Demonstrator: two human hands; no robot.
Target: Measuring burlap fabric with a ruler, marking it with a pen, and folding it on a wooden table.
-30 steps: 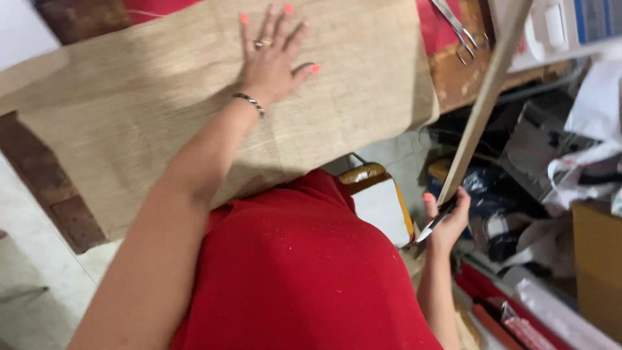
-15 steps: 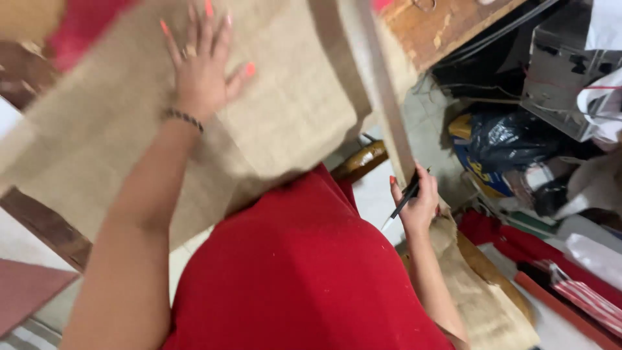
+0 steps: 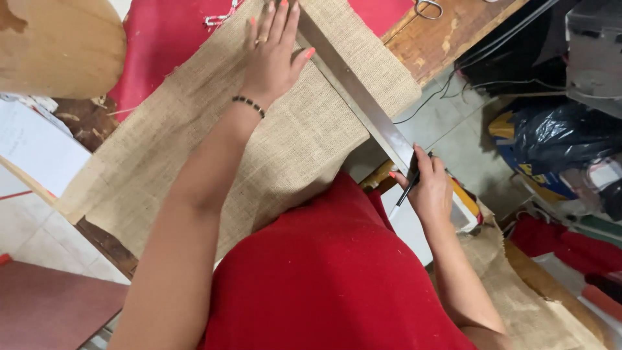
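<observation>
Scissors [image 3: 429, 8] are lying on the table [image 3: 447, 35] past the burlap [image 3: 194, 155]; left hand [image 3: 275, 55] is pressing flat, fingers apart, while right hand [image 3: 429, 191] is gripping a pen [image 3: 410, 185] beside the long ruler [image 3: 353, 87].

rough woven burlap [image 3: 278, 142], smooth metal ruler [image 3: 356, 97]

Even, soft indoor light fills the frame, bright enough to show the weave of the burlap sheet [image 3: 194, 149] clearly. The metal straightedge [image 3: 363, 97] carries a pale sheen along its upper face. Shadows are faint and diffuse. The right of the frame, around the dark plastic bag [image 3: 570, 139], falls dimmer. Slight softness blurs the corners.
</observation>
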